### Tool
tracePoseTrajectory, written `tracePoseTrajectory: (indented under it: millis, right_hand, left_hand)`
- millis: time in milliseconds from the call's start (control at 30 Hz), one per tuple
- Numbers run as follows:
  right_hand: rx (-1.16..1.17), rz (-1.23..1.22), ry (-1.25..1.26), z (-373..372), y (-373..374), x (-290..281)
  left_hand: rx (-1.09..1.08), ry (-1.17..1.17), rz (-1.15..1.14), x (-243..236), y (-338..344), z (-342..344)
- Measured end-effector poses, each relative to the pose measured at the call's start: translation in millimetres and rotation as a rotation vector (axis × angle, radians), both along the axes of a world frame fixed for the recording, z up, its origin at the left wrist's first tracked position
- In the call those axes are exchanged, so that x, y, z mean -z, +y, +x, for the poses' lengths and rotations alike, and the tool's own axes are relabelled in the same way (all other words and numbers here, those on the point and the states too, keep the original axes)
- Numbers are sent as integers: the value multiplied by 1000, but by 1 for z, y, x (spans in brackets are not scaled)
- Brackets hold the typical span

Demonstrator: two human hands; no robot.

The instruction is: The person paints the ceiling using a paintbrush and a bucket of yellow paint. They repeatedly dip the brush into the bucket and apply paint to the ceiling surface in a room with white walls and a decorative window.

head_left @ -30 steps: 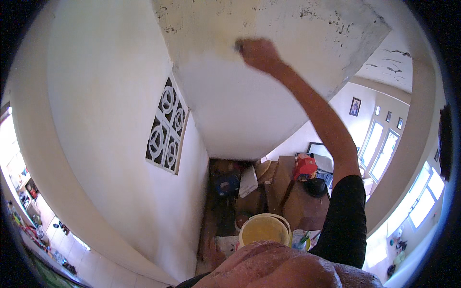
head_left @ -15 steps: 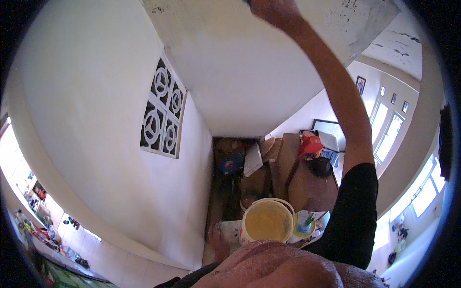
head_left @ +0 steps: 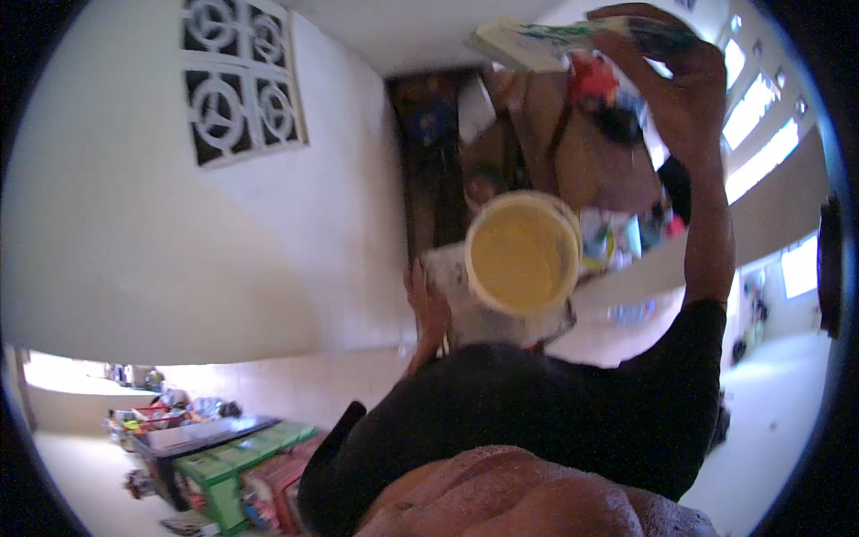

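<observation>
High at the right, my right hand (head_left: 680,85) is closed around the handle of a wide flat paintbrush (head_left: 528,46). Its pale, paint-coated bristles point left. Below and to the left of it stands a bucket (head_left: 468,268) of cream-yellow paint, on a paint-spotted whitish platform (head_left: 452,309). My left hand (head_left: 431,309) rests by the platform's left edge, fingers stretched forward and holding nothing visible. Some blur hides how firmly it touches the edge.
A white wall (head_left: 331,179) with a patterned vent block (head_left: 242,80) rises at the left. Beyond the bucket are brown furniture (head_left: 599,170), a red item (head_left: 592,79) and dim clutter. Green furniture (head_left: 224,483) stands low at the lower left.
My right hand has come down from the ceiling, bringing the paintbrush into sight. The view has tilted downward, so the bucket sits higher, and my left hand shows more clearly.
</observation>
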State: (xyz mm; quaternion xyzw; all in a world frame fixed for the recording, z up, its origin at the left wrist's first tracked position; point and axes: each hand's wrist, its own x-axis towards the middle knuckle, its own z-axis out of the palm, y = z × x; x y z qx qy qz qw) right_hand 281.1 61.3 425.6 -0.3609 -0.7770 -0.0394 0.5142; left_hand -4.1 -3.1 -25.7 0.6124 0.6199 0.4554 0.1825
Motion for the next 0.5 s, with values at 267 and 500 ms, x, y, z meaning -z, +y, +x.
tracePoseTrajectory:
  millis: [267,500]
  right_hand:
    - [164,-623,-258,-25,-90,108]
    - [254,-721,-317,-29,-56,213]
  left_hand:
    - [102,1,-6,-14,-6,-3]
    - [154,-103,-79,-17,7,4]
